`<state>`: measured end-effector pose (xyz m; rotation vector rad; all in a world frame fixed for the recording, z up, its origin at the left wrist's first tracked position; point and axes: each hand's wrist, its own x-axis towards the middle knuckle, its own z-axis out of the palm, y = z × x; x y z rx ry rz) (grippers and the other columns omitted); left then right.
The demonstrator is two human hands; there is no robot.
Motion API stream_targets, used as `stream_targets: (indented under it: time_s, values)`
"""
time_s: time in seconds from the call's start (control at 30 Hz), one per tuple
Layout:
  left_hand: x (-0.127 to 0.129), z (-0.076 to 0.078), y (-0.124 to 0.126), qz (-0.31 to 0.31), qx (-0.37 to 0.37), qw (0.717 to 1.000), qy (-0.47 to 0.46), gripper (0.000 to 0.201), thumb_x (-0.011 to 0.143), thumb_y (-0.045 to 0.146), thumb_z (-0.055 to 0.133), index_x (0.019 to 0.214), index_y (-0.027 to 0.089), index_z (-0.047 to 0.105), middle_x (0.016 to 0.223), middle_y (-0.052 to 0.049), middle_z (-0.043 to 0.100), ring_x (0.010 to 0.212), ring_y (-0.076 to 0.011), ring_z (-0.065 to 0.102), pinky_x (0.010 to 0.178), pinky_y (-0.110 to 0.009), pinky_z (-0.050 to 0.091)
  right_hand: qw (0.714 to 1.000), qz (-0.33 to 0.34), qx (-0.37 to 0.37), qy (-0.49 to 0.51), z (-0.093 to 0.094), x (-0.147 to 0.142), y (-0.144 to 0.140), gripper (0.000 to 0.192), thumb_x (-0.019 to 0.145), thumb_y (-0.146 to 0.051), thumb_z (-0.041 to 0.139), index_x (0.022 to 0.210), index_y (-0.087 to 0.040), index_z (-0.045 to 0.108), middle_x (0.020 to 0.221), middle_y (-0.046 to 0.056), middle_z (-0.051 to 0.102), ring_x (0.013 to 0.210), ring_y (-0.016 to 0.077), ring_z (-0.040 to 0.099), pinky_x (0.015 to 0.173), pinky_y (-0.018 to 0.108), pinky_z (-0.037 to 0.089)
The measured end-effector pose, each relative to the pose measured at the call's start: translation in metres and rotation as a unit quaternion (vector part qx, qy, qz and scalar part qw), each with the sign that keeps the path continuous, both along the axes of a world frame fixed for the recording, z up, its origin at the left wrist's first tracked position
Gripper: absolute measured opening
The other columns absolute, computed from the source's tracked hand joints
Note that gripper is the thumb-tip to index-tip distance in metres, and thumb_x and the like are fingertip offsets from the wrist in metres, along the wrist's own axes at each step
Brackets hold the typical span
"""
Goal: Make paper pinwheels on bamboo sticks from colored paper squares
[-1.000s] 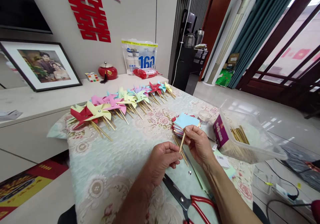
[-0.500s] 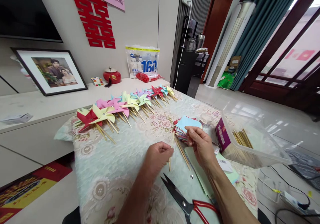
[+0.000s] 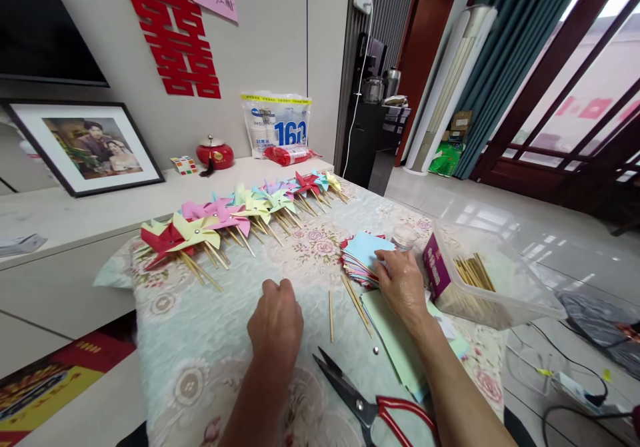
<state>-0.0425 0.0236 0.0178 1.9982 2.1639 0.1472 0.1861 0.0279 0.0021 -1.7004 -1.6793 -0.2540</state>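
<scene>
left hand [image 3: 276, 319] curls over the bench [image 3: 210, 314]; right hand [image 3: 404, 286] rests at the stacked paper squares [image 3: 366, 248]; whether either grip holds anything cannot be told.

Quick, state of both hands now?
Left hand: curled closed; anything inside is hidden.
Right hand: at the colored paper stack; whether it grips cannot be told.

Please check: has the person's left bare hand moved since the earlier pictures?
Yes. The left hand has moved leftward, farther from the clear rectangular plastic box with a purple label.
</scene>
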Motion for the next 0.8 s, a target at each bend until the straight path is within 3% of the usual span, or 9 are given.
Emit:
stream_targets:
  time_s: [0.1,0.23,0.43,0.63,0.8]
  values:
    - [0.006,0.000,-0.003,-0.043,0.006,0.998,-0.051,0.021,0.089,0.017,0.049,0.101,0.019,0.067,0.108,-0.011,0.067,0.098,-0.0255,0.066,0.070,-0.031,0.041,1.000,0.011,0.002,-0.010,0.000,-0.003,-0.001,0.021,0.091,-0.020,0.055,0.103,-0.017,0.073,0.090,0.009,0.074,0.085,0.0278,0.051,0.078,0.038,0.042]
    - [0.020,-0.006,-0.007,-0.104,-0.065,0.981,-0.147,0.018,0.085,0.016,0.052,0.083,0.021,0.070,0.086,-0.006,0.074,0.081,-0.0222,0.068,0.067,-0.030,0.038,1.000,0.016,0.006,-0.016,0.002,-0.003,-0.003,0.020,0.091,-0.019,0.056,0.103,-0.018,0.072,0.091,0.008,0.074,0.085,0.0272,0.051,0.078,0.037,0.042]
    - [0.029,-0.012,-0.011,-0.127,-0.055,0.952,-0.272,0.024,0.084,0.013,0.053,0.095,0.020,0.074,0.090,-0.007,0.078,0.086,-0.0209,0.070,0.075,-0.029,0.042,0.996,-0.025,-0.030,-0.078,0.001,-0.003,-0.002,0.024,0.092,-0.017,0.056,0.111,-0.018,0.071,0.097,0.010,0.075,0.091,0.0294,0.053,0.074,0.037,0.036]
    - [0.018,-0.008,-0.003,-0.074,0.018,0.983,-0.169,0.027,0.090,0.013,0.049,0.102,0.021,0.072,0.106,-0.008,0.074,0.096,-0.0214,0.068,0.080,-0.029,0.043,0.990,-0.055,-0.075,-0.102,0.001,-0.006,-0.001,0.030,0.091,-0.015,0.057,0.120,-0.018,0.066,0.097,0.010,0.076,0.104,0.0330,0.054,0.073,0.038,0.030]
    - [0.028,-0.010,-0.009,-0.131,-0.009,0.974,-0.186,0.027,0.088,0.012,0.052,0.098,0.023,0.075,0.100,-0.005,0.072,0.090,-0.0192,0.067,0.079,-0.028,0.043,0.997,-0.034,-0.027,-0.070,0.000,-0.005,-0.002,0.026,0.091,-0.018,0.057,0.115,-0.018,0.068,0.094,0.010,0.075,0.098,0.0305,0.056,0.074,0.038,0.032]
